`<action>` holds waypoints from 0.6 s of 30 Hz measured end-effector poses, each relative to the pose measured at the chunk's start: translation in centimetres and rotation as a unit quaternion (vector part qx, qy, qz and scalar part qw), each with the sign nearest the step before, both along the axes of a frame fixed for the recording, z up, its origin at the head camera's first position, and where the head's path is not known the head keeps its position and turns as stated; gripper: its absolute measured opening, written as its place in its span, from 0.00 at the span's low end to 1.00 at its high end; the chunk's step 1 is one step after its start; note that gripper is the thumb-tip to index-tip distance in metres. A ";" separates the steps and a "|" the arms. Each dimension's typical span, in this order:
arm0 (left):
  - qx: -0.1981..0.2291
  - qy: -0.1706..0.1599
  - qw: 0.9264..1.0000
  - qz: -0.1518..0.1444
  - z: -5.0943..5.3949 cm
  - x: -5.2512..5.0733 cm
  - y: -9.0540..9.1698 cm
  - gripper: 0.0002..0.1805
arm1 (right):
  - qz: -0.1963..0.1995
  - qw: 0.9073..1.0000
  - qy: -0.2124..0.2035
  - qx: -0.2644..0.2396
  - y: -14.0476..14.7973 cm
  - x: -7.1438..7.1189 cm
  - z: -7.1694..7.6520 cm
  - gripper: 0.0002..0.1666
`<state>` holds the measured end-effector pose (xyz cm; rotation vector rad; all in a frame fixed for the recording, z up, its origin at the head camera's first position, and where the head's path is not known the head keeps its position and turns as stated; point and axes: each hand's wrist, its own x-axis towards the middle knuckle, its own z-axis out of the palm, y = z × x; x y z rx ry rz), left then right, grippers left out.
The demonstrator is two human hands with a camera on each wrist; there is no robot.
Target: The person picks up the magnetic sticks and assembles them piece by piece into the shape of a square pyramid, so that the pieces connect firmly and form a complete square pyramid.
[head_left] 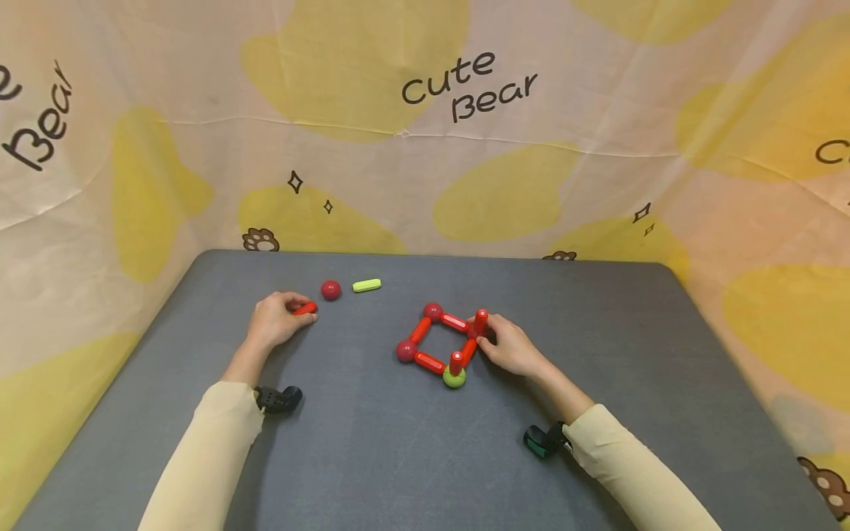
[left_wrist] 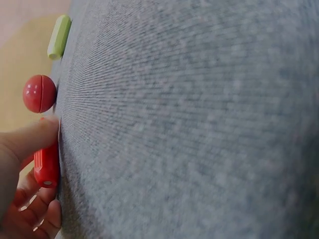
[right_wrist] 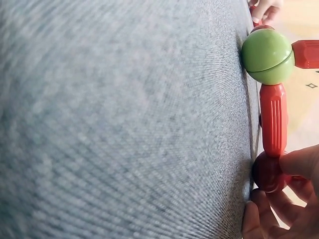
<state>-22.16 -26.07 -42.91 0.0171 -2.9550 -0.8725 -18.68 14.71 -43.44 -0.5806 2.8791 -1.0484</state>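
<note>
Four-sided and lying on the table, a frame of red magnetic rods (head_left: pixel 429 362) joins red balls (head_left: pixel 406 351) and one green ball (head_left: pixel 454 377). Two more red rods (head_left: pixel 456 361) stand upright, one on the green ball and one on the right-hand red ball. My right hand (head_left: pixel 510 346) grips that right-hand red ball (right_wrist: pixel 269 172) between thumb and fingers. At the left, my left hand (head_left: pixel 274 318) pinches a loose red rod (left_wrist: pixel 47 167) at the table surface. Just beyond its fingertips sits a loose red ball (head_left: pixel 330 290), apart from the rod.
A yellow-green rod (head_left: pixel 367 285) lies near the table's back edge, right of the loose red ball. The grey table (head_left: pixel 372 457) meets a printed fabric backdrop (head_left: pixel 372 184) behind and at the sides. Each wrist wears a black strapped device (head_left: pixel 279 400).
</note>
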 end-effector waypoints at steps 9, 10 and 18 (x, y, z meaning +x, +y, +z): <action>-0.005 -0.010 1.000 -0.001 0.1 0.1 0.2 0.17 | 0.002 1.000 0.000 0.000 -0.1 0.0 0.0 0.18; -0.005 -0.009 1.000 -0.002 0.1 0.1 0.2 0.17 | 0.003 1.000 0.000 0.001 -0.1 0.0 0.0 0.18; 0.017 0.016 1.000 -0.015 0.5 0.2 0.5 0.17 | 0.002 1.000 -0.003 0.000 -0.1 0.0 0.1 0.18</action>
